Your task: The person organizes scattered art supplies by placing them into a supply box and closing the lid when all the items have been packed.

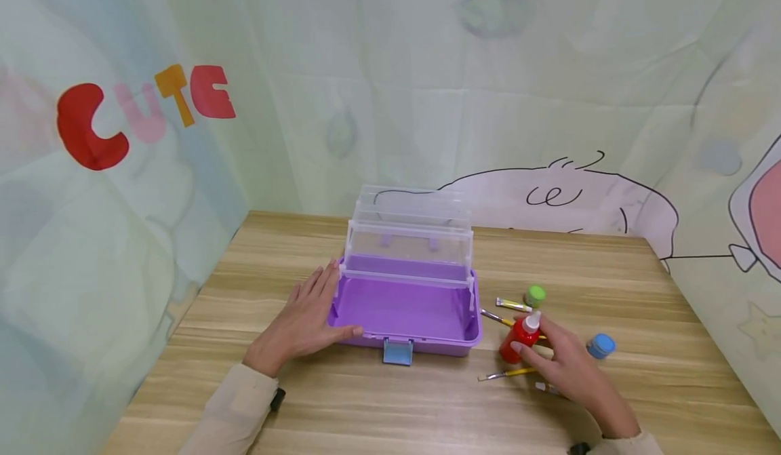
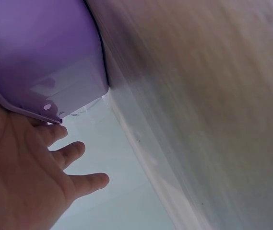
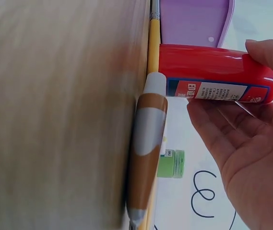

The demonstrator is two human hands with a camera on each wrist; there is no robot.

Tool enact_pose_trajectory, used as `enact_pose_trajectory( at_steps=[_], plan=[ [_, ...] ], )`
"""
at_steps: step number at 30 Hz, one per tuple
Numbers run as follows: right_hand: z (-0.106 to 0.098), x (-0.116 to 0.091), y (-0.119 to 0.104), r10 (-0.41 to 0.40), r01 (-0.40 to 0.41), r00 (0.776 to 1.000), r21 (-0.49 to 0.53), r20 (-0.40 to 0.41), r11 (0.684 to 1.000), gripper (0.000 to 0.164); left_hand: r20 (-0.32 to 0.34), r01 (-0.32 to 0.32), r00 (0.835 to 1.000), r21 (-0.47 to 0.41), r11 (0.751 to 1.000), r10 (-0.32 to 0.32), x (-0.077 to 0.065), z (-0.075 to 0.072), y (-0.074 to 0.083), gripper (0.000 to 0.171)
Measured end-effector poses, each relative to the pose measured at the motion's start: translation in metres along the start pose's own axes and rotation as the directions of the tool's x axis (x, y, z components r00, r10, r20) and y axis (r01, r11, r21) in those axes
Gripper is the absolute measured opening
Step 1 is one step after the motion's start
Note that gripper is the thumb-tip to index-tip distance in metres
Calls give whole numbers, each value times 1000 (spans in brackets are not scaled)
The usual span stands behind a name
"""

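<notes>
A purple box (image 1: 403, 309) stands with its clear lid and trays (image 1: 410, 238) raised at the back and a blue latch (image 1: 398, 352) at its front. My left hand (image 1: 305, 323) rests against the box's left end, fingers extended and thumb over the front rim; its palm (image 2: 18, 167) lies along the purple wall (image 2: 45, 52). To the right of the box, my right hand (image 1: 567, 363) grips a red bottle (image 1: 515, 340) with a white nozzle cap. In the right wrist view the bottle (image 3: 213, 72) is upright, just at the tabletop; whether it touches is unclear.
Around the bottle lie paintbrushes (image 1: 509, 373), a yellow paint tube (image 1: 514, 304), a green jar (image 1: 535, 296) and a blue jar (image 1: 601, 346). A brown paint tube (image 3: 148, 143) lies nearest the right wrist. A printed curtain (image 1: 305, 102) hangs behind the wooden table (image 1: 366, 414).
</notes>
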State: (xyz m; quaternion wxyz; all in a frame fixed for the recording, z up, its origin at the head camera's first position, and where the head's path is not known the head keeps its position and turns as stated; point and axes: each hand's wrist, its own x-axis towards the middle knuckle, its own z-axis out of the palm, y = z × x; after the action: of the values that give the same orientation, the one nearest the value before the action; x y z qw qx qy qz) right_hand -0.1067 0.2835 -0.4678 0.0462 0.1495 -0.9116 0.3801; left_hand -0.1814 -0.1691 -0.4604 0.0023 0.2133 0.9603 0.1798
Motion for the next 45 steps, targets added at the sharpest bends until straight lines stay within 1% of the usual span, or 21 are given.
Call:
enact_pose_trajectory(
  at_steps=[5, 8, 15, 21, 23, 29, 32, 39, 45],
  plan=[
    [1, 1, 1, 17, -18, 1000, 22, 25, 1000, 35, 2, -1, 1000, -6, 1000, 1, 0, -1, 1, 121],
    [1, 1, 1, 26, -27, 999, 28, 37, 999, 35, 3, 0, 1000, -6, 1000, 0, 0, -2, 1, 121],
    [2, 2, 2, 23, -24, 999, 49, 32, 998, 35, 8, 2, 1000, -21, 1000, -2, 0, -2, 1, 121],
    [2, 3, 1, 65, -67, 997, 66, 41, 996, 38, 4, 0, 1000, -27, 1000, 0, 0, -2, 2, 122],
    [2, 3, 1, 68, -70, 997, 64, 35, 995, 38, 4, -2, 1000, -28, 1000, 2, 0, -2, 2, 121],
    [5, 2, 3, 28, -28, 1000, 52, 0, 998, 37, 6, -6, 1000, -42, 999, 7, 1, -2, 2, 121],
    [6, 2, 3, 22, -22, 1000, 51, -6, 998, 38, 1, -8, 1000, -44, 999, 8, 1, -1, 1, 122],
    [5, 3, 2, 50, -50, 999, 48, -3, 998, 41, -3, -14, 1000, -49, 999, 14, 1, -1, -1, 123],
    [5, 3, 0, 79, -79, 997, 55, 1, 995, 47, 20, 2, 1000, -68, 998, 0, 0, -1, -1, 124]
  ],
)
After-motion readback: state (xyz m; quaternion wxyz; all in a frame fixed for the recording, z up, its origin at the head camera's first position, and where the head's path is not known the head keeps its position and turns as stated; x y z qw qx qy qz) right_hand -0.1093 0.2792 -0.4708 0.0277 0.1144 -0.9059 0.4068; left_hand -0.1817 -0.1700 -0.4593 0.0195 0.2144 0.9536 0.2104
